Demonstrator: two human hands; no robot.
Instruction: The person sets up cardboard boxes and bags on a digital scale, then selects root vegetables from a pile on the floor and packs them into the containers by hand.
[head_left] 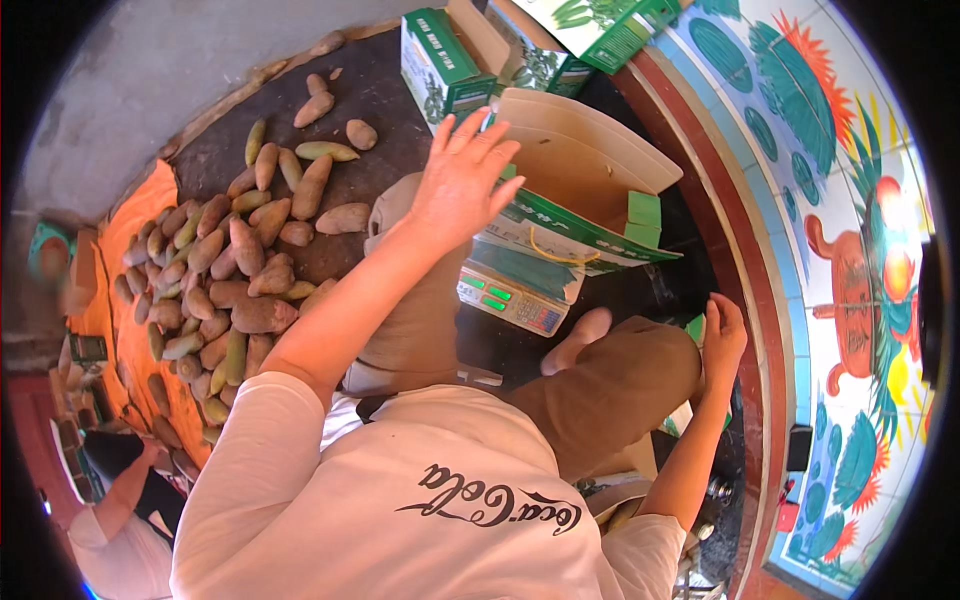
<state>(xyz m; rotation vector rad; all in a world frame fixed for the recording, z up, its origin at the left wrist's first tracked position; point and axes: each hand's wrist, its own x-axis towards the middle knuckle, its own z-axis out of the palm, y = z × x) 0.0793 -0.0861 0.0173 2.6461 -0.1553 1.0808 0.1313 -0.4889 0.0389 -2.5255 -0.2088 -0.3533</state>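
Observation:
My left hand [465, 180] is open, fingers spread, over the near left edge of a green-and-white carton [590, 150]. Its top flaps stand up, and the brown inside shows with nothing in the visible part. The carton rests on a digital scale [505, 300] with a green-lit display. A yellow cord handle [560, 250] hangs on the carton's near side. Beside my right knee is my right hand [724, 335], fingers bent together; a bit of green shows next to them, but what they hold is hidden. Left of my legs lies a heap of oblong brown and green vegetables [262, 312].
An orange sheet [115, 310] lies under part of the heap. More green cartons [455, 60] stand at the far side. A painted tile wall [780, 130] with a reddish-brown ledge [745, 225] bounds the right. Another person's arm [125, 490] shows at the lower left.

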